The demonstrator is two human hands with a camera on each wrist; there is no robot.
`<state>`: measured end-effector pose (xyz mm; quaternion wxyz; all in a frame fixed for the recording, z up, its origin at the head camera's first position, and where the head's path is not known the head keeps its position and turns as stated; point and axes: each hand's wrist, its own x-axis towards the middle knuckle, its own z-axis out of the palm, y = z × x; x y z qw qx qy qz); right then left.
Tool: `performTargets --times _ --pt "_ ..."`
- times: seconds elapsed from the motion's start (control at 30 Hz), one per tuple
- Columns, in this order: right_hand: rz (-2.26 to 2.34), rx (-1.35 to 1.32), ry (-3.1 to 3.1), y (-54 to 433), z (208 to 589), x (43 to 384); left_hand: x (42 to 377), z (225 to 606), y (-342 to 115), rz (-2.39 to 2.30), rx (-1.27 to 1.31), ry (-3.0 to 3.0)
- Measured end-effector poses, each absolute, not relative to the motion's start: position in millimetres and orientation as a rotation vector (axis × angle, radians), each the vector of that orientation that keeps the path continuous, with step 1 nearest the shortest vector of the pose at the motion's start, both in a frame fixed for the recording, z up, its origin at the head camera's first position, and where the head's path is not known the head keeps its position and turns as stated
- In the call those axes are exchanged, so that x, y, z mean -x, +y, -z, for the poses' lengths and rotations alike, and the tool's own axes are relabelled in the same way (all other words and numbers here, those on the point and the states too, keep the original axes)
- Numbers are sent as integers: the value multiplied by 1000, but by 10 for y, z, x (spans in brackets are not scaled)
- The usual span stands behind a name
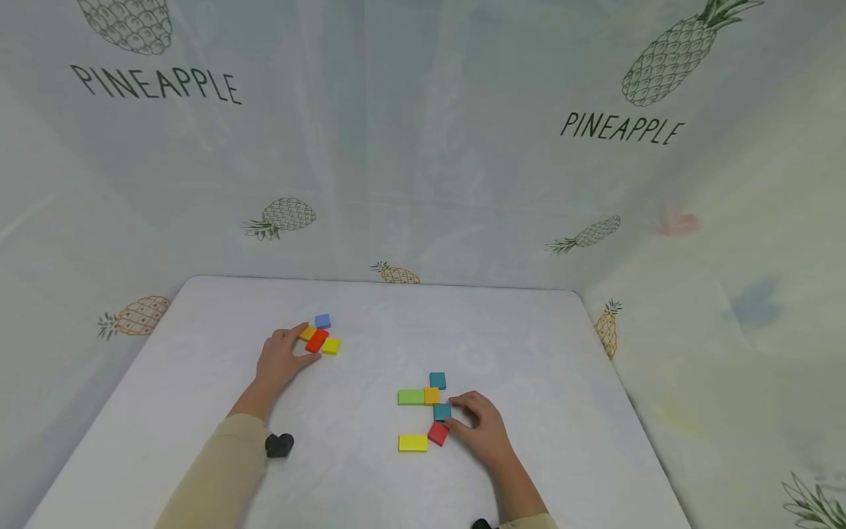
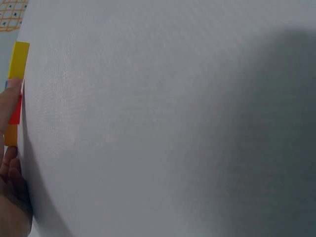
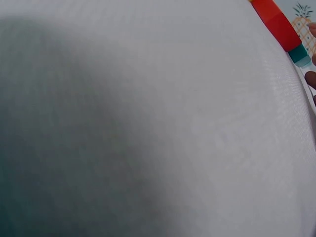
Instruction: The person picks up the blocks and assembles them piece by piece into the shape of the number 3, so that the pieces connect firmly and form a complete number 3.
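Note:
My left hand [image 1: 279,358] is at a small cluster of toy blocks at the back left. Its index fingertip is at the far side of an orange block [image 1: 306,333] and its thumb at the near end of a red block [image 1: 317,340], with both blocks between them. A yellow block [image 1: 332,346] and a blue block [image 1: 322,321] sit beside these. In the left wrist view the thumb [image 2: 11,94] partly covers the red block. My right hand [image 1: 481,430] is beside a teal block [image 1: 442,412], thumb and index finger parted at its right side. A second red block [image 1: 438,433] lies just below.
Left of the right hand lie a green block [image 1: 410,397], another orange block [image 1: 432,396], another teal block [image 1: 438,380] and a longer yellow block [image 1: 413,443]. The white table [image 1: 529,345] meets a pineapple-print cloth [image 1: 423,184] at its back edge.

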<state>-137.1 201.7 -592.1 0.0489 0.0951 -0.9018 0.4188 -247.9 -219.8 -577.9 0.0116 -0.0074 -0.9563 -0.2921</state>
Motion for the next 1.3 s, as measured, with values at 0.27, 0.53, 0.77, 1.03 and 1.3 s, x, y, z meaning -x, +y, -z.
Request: performTargets --times 0.27,0.53,0.77,1.03,1.3 --pt "-1264 -288 -2751 2008 5910 1357 2476 5767 -2212 843 -6 -2990" --pt "-1279 -271 -2755 2009 5881 1341 2470 5763 -2207 926 -57 -2945" --pt "-1273 -276 -2754 2024 5904 1342 2445 5752 -2180 974 -100 -2924" --pt "-1295 -305 -2727 2032 5933 1344 2374 5762 -2127 997 -115 -2902" --pt "-1275 -296 -2729 2013 5932 1354 2266 5798 -2072 1061 -93 -2853"
